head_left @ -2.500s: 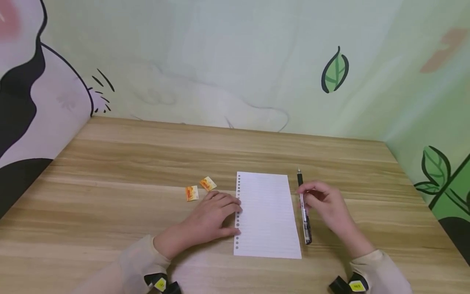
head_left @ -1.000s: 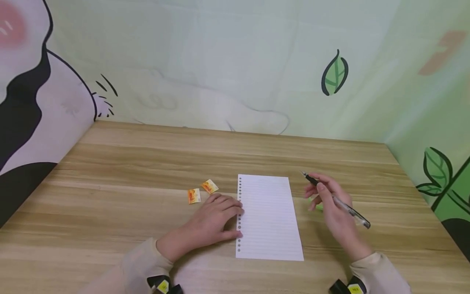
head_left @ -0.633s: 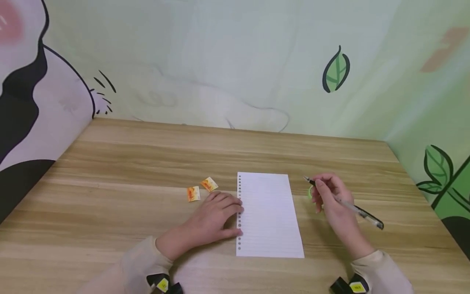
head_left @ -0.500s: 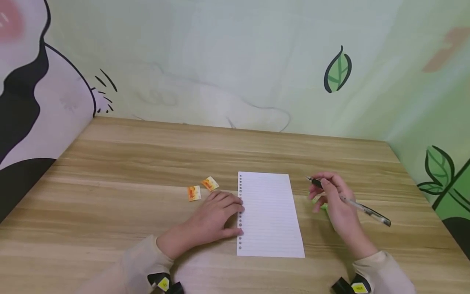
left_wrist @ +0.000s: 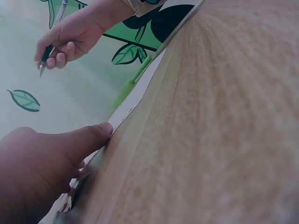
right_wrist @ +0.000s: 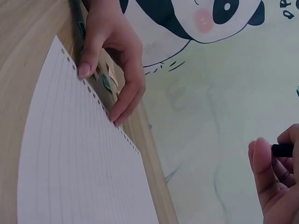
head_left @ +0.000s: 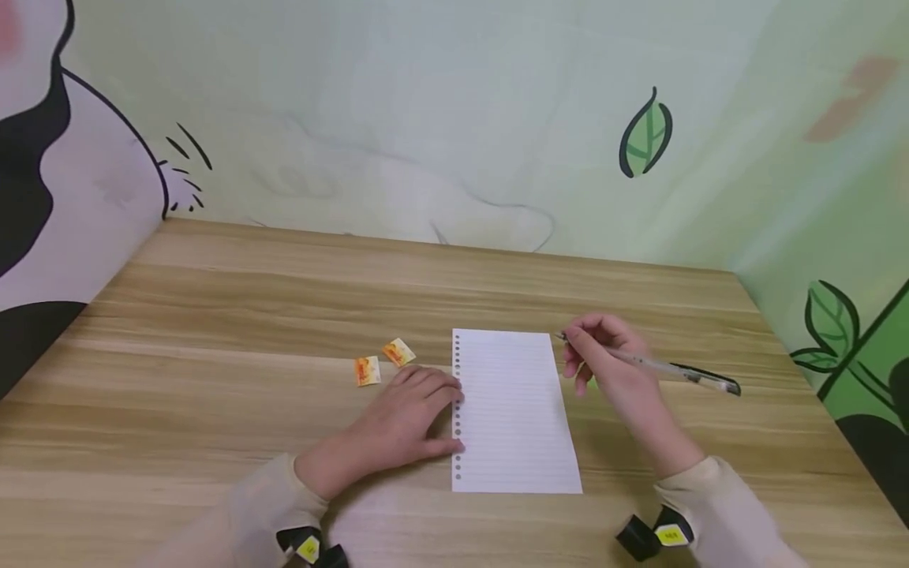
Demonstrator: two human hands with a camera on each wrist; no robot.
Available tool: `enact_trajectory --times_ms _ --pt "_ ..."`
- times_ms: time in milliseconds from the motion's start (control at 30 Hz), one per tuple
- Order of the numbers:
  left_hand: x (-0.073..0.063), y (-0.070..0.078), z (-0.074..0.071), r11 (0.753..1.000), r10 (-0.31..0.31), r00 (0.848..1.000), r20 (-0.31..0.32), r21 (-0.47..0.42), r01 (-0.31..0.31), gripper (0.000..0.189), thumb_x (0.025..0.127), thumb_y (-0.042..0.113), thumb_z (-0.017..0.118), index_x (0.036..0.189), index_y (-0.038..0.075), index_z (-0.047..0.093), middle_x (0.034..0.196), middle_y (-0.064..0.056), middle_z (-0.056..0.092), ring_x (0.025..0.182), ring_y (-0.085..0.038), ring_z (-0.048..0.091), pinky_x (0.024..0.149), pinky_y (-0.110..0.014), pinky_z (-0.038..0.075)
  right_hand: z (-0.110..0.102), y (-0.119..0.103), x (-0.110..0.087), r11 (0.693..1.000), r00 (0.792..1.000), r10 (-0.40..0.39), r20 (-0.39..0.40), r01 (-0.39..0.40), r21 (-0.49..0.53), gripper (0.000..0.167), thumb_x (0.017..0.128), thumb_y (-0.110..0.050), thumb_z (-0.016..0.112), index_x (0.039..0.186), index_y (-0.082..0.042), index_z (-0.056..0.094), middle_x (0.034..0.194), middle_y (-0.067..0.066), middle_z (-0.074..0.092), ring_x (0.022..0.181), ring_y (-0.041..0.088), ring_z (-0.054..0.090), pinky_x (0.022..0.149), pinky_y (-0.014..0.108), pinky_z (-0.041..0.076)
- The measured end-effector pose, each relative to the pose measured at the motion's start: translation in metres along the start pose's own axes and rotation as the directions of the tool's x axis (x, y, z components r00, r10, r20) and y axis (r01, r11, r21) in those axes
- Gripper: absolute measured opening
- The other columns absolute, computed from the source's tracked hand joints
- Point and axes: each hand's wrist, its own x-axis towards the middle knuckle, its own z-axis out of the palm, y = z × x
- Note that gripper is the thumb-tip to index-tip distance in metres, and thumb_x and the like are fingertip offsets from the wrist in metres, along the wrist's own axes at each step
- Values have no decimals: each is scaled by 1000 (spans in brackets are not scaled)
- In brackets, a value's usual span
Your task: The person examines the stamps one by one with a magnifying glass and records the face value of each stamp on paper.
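My left hand (head_left: 405, 418) rests at the left edge of a white lined, hole-punched sheet of paper (head_left: 514, 418), its fingertips and thumb touching the margin. Raised beside the sheet's upper right corner, my right hand (head_left: 614, 367) pinches a pen (head_left: 699, 376) with a clear barrel and black grip. The pen's tip points left, above the table; in the left wrist view the pen (left_wrist: 60, 11) is clear of the paper. No writing shows on the sheet. A slim green thing (left_wrist: 128, 86) lies beyond the paper, mostly hidden under my right hand in the head view.
Two small orange-and-white pieces, one of them a square piece (head_left: 368, 371), the other a tilted piece (head_left: 399, 352), lie beyond my left fingers. The wooden table (head_left: 213, 315) meets a wall (head_left: 426, 118) painted with a panda and leaves.
The pen lay beside the paper at first; my right hand has picked it up, turned it tip-left and brought it left toward the sheet's upper right corner. My left hand has stayed on the margin.
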Motion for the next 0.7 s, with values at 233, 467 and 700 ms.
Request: enact_trajectory --times_ms 233,467,700 --pt "0 0 1 1000 -5 1000 -9 -10 4 56 78 53 70 115 12 63 122 -1 60 119 -21 53 107 -44 35 19 -1 8 998 999 43 9 -43 39 22 100 -12 45 92 5 55 65 -1 60 50 10 59 41 28 50" --pt "-1 -3 1 1000 -18 1000 -7 -11 18 54 78 52 71 114 12 63 121 0 60 118 -21 52 107 -45 35 48 11 13 988 994 105 27 -107 109 18 99 -12 49 92 3 56 67 -2 62 55 9 64 45 27 53" --pt "0 -3 1 1000 10 1000 -13 -2 -10 55 78 56 69 113 13 64 120 1 61 117 -20 52 108 -44 34 69 22 19 976 987 160 14 -161 145 17 96 -8 49 91 8 55 65 2 57 50 10 56 41 27 49"
